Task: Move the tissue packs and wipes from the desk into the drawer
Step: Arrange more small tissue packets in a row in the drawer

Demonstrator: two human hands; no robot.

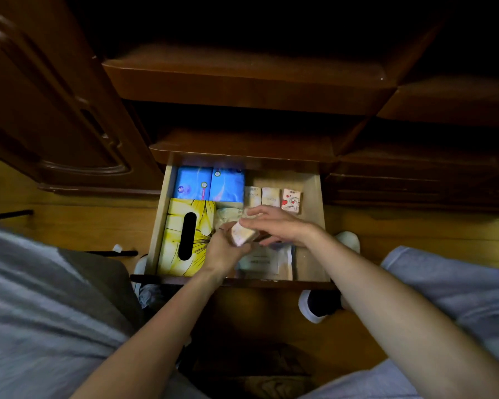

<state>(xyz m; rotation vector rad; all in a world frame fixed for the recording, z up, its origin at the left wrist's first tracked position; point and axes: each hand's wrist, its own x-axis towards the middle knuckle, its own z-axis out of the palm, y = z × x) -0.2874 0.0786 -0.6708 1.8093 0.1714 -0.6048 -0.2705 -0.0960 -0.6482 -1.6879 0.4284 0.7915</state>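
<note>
A pale wooden drawer (317,226) stands pulled open below me. Inside lie two blue packs (209,184) at the back left, a yellow tissue box (179,237) at the front left, three small tissue packs (272,197) at the back right and a flat wipes pack (264,263) at the front. My left hand (225,249) holds a small pale tissue pack (242,233) over the drawer's middle. My right hand (274,223) rests its fingers on top of that pack.
Dark wooden shelves (242,82) project above the drawer, with a cabinet door (55,110) at the left. The floor (84,226) is yellow wood. My feet in white shoes (314,309) show under the drawer front, my knees at both sides.
</note>
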